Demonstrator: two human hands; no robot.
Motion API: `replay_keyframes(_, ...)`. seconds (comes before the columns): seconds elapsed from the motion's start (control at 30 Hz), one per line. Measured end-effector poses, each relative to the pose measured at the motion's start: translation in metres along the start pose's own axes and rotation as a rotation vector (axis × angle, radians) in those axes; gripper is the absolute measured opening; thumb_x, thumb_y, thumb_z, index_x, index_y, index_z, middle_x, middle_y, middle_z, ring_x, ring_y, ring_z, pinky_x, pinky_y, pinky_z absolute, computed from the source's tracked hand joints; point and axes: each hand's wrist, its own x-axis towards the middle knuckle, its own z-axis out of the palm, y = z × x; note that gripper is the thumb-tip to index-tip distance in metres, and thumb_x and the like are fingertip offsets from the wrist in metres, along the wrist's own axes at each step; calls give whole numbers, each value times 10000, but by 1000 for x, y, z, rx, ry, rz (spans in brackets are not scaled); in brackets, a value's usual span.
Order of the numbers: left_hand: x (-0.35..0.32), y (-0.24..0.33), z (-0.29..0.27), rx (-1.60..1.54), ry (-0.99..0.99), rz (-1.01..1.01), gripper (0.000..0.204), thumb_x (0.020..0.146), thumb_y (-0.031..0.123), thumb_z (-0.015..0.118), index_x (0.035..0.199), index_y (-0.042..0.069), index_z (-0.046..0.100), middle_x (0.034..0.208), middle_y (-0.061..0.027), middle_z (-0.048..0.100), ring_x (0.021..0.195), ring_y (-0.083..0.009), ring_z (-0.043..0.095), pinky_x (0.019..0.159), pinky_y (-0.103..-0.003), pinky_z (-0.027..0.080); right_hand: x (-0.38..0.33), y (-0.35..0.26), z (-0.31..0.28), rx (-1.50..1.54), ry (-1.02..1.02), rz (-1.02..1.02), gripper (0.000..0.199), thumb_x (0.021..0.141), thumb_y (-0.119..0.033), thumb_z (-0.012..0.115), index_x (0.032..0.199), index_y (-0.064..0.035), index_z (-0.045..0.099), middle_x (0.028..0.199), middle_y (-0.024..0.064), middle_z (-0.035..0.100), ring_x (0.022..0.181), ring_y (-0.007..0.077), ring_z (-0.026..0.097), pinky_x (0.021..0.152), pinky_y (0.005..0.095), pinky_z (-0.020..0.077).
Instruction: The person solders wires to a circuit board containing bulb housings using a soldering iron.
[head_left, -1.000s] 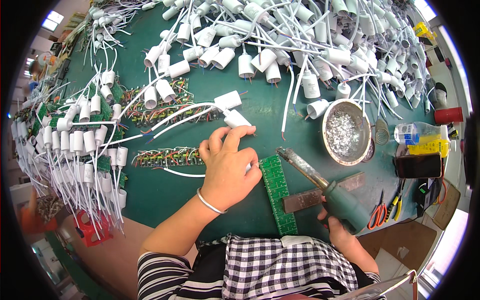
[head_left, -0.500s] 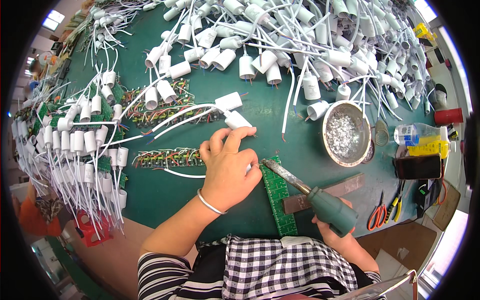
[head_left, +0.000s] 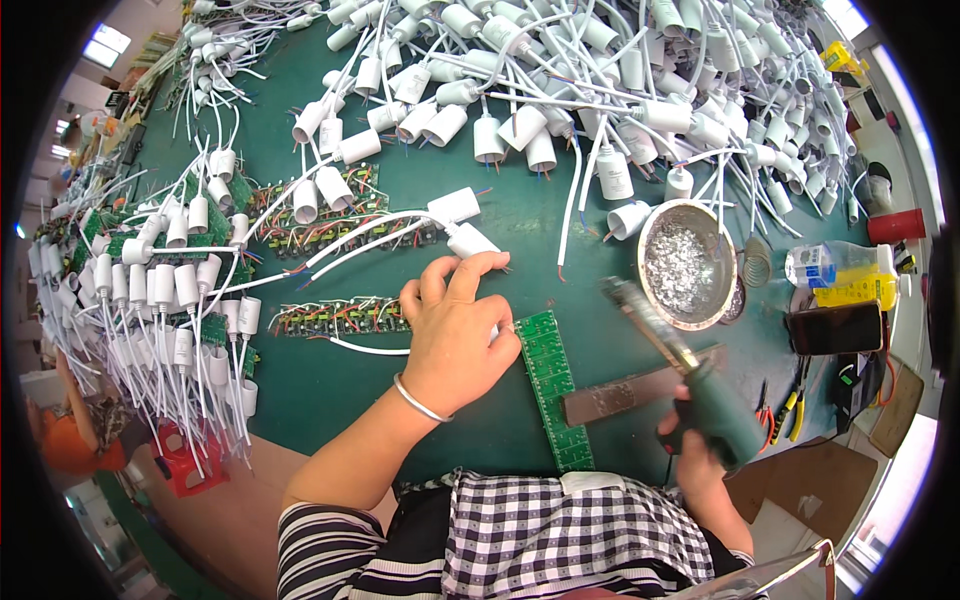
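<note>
Green circuit board [head_left: 548, 375] flat on the table, its far end at the left hand's [head_left: 455, 345] fingertips, which look pinched closed on a white cable [head_left: 370, 348]. A brown bar [head_left: 620, 395] lies across the board. The right hand [head_left: 700, 465] grips a soldering iron [head_left: 725, 412] — its tip, just now at the board's far corner, has swung off near the metal bowl's [head_left: 716, 270] rim — so likely no heat reaches the board.
</note>
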Motion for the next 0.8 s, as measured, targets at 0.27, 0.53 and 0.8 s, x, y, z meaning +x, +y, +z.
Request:
replay_keyframes(0.27,-1,-5,1,2,-4,-10,44,667,135,660,677,112,624,1332,-20,482,1186,-316,373,978,-461,234,-22,11,-45,92,310,-130,406,943,-194,540,1282,21,478,977,115,637,616,115,551,477,220,414)
replay_keyframes(0.53,-3,-7,5,26,62,36,67,669,143,664,634,105,622,1317,-13,491,1166,-315,376,964,-469,245,-9,1,-41,111,489,-219,311,917,-147,568,1157,50,578,836,83,652,580,98,536,519,222,421)
replay_keyframes(0.8,17,-5,-19,125,275,207,126,729,189,693,766,101,610,1186,-56,562,1061,-315,472,889,-447,359,-12,18,-25,101,283,-236,426,928,-246,567,1230,50,521,816,95,623,512,93,484,436,208,359)
